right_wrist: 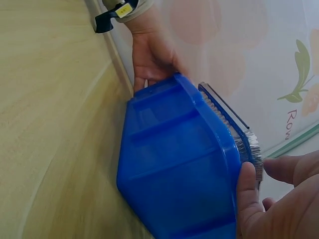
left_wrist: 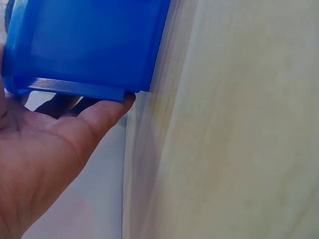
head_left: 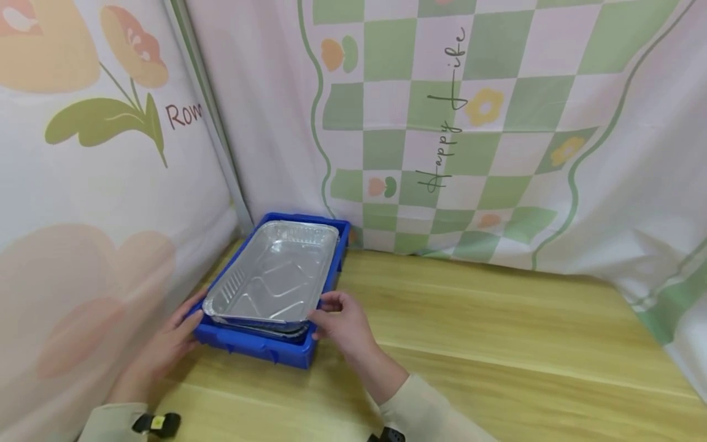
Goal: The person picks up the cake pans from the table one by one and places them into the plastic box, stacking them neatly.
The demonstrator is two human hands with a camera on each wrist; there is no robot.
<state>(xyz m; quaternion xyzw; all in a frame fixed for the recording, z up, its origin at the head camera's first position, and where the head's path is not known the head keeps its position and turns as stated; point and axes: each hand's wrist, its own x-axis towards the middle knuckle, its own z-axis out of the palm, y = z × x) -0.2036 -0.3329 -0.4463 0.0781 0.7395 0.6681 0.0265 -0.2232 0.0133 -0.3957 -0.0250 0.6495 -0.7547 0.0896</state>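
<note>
A blue plastic crate (head_left: 254, 348) stands on the table with a shallow rectangular foil tray (head_left: 276, 276) in it. Under that tray, the edge of another foil tray (head_left: 287, 333) shows at the near end. My left hand (head_left: 166, 344) grips the crate's near left corner, thumb at the rim; in the left wrist view its fingers (left_wrist: 107, 112) are under the rim's lip. At the near right side is my right hand (head_left: 348, 325). Its thumb touches the upper tray's rim, and a finger (right_wrist: 246, 186) lies against the crate's outer wall in the right wrist view.
The wood-patterned table (head_left: 469, 331) extends to the right of the crate. A printed curtain (head_left: 442, 123) hangs behind it, and another flowered curtain (head_left: 110, 215) hangs close along the left. A pole (head_left: 210, 104) runs down the corner between them.
</note>
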